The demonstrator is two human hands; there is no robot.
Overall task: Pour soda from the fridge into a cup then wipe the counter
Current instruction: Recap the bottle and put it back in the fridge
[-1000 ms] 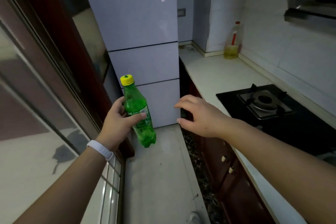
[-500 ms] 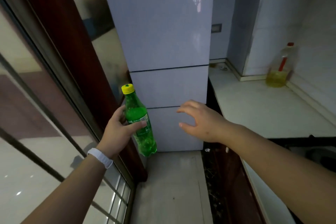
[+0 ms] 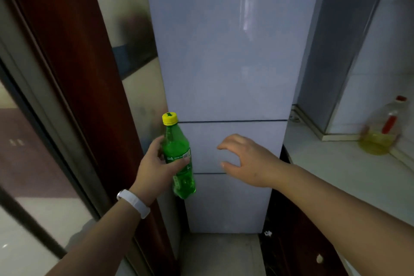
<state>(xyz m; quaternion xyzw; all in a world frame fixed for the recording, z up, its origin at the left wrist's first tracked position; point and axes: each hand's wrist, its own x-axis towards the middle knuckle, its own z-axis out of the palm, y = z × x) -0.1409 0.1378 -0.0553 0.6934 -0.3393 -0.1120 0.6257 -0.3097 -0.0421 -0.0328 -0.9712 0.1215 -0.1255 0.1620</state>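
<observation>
Both hands nearer fridge (image 3: 224,74), left hand (image 3: 156,168) still gripping soda bottle (image 3: 179,159)

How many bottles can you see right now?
2. A green soda bottle held in the left hand before the fridge, and a blurred oil bottle on the counter, far right.

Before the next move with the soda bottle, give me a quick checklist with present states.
1. Green soda bottle gripped in left hand: ok.
2. Yellow cap on the bottle: ok.
3. Right hand free and open: ok.
4. Fridge doors closed: ok.
5. Cup located: not ok, none in view.
6. Bare counter space to pour on: ok; only the oil bottle stands at its far end.
</observation>
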